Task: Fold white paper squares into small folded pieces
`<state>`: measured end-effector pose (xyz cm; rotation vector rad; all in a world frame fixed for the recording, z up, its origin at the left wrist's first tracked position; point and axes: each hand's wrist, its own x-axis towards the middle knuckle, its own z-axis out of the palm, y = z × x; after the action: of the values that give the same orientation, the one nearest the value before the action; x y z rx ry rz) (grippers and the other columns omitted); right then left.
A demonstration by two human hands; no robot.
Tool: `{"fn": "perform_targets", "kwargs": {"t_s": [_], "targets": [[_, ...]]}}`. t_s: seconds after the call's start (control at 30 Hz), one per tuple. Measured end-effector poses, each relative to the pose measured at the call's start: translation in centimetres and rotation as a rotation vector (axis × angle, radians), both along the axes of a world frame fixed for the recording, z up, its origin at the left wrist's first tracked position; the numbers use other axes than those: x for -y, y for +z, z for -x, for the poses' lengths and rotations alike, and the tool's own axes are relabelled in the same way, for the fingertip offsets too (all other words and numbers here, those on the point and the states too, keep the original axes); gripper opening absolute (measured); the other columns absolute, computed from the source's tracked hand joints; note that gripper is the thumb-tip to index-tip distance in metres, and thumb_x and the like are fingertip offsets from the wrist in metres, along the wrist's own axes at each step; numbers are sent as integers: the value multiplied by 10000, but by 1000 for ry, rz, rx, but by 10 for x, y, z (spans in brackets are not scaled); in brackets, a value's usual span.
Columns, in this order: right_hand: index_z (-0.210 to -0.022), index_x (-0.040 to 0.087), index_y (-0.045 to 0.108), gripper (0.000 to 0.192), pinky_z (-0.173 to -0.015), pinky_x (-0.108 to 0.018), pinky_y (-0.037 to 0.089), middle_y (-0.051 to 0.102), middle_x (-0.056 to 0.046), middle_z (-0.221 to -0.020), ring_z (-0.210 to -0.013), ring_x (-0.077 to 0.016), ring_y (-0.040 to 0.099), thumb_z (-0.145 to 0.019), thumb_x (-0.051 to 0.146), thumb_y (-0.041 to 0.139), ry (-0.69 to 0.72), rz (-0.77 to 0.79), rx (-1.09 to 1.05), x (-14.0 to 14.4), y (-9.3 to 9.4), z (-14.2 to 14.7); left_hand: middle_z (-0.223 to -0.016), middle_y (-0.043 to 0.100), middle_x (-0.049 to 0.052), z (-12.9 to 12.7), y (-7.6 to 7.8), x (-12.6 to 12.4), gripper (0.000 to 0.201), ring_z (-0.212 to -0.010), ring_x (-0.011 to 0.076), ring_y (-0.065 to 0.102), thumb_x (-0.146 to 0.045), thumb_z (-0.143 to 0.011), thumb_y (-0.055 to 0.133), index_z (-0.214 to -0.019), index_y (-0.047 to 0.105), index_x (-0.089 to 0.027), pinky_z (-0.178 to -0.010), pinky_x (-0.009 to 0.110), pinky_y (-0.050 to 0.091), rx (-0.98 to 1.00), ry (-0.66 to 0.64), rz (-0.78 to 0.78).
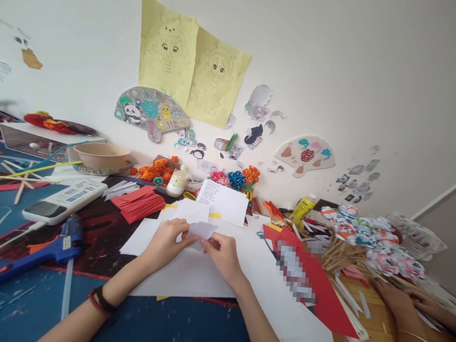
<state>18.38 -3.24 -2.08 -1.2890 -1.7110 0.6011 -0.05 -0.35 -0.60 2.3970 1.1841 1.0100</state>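
Both my hands meet over a small piece of white paper (201, 230) in the middle of the table. My left hand (166, 242) pinches its left edge and my right hand (222, 253) pinches its right edge, fingers curled. The piece is held just above a spread of larger white sheets (189, 275). A red and black band sits on my left wrist.
A blue glue gun (30, 256), a white remote (64, 201), a stack of red paper (140, 204), a glue bottle (177, 182) and a bowl (102, 155) lie to the left. Red sheets (321, 289), paper flowers on sticks (364, 238) and another person's hand (399, 297) are on the right.
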Motion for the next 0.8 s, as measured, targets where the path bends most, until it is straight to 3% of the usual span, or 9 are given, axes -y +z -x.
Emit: {"fn": "perform_targets", "kwargs": {"t_s": [0.1, 0.3, 0.4, 0.5, 0.6, 0.7, 0.8], "targets": [[-679, 163, 623, 255, -512, -233, 391, 622, -8, -579, -512, -141, 543, -783, 394, 598, 22, -11, -37, -1, 0, -1, -664, 577, 14, 2, -1, -1, 301, -647, 166, 494, -405, -839, 453, -658, 564, -192, -615, 257, 321, -3, -27, 30], [-684, 160, 626, 243, -509, -233, 350, 560, 7, -577, -535, -132, 480, -740, 395, 651, 38, 4, 117, -2, -7, -3, -626, 574, -5, 0, -4, 0, 310, -605, 153, 487, -411, -827, 462, -615, 514, -191, -614, 254, 316, -22, 13, 56], [-950, 187, 631, 267, -517, -224, 364, 573, 22, -632, -513, -112, 459, -771, 384, 622, 63, 28, 68, -1, -5, -3, -598, 541, -14, 6, 6, -3, 348, -588, 142, 470, -425, -846, 405, -609, 498, -188, -579, 235, 322, 59, 33, 74], [-1168, 229, 534, 377, -539, -218, 394, 585, 26, -691, -510, -102, 473, -819, 367, 561, 72, 62, 16, 0, -3, -4, -633, 554, -4, 28, 17, -12, 377, -610, 145, 498, -432, -871, 329, -659, 517, -183, -575, 229, 338, 90, 164, 64], [-1158, 240, 538, 341, -564, -221, 414, 597, 22, -715, -536, -107, 513, -833, 345, 535, 72, 85, 38, 0, -4, -4, -637, 589, 28, 61, 22, -24, 391, -634, 180, 546, -425, -863, 317, -660, 551, -185, -564, 251, 335, -128, 340, 131], [-1146, 242, 544, 322, -570, -225, 419, 612, 20, -726, -539, -109, 528, -835, 324, 528, 87, 91, 72, 0, -6, -3, -808, 665, 103, 89, 18, -29, 374, -752, 243, 604, -404, -836, 344, -743, 635, -188, -599, 289, 373, -349, 410, 285], [-1139, 238, 551, 308, -566, -223, 421, 614, 18, -718, -547, -113, 532, -840, 307, 516, 91, 85, 77, 0, -5, -2, -877, 676, 140, 102, 14, -25, 316, -808, 320, 620, -397, -801, 420, -761, 652, -186, -619, 354, 405, -529, 476, 280]]}}
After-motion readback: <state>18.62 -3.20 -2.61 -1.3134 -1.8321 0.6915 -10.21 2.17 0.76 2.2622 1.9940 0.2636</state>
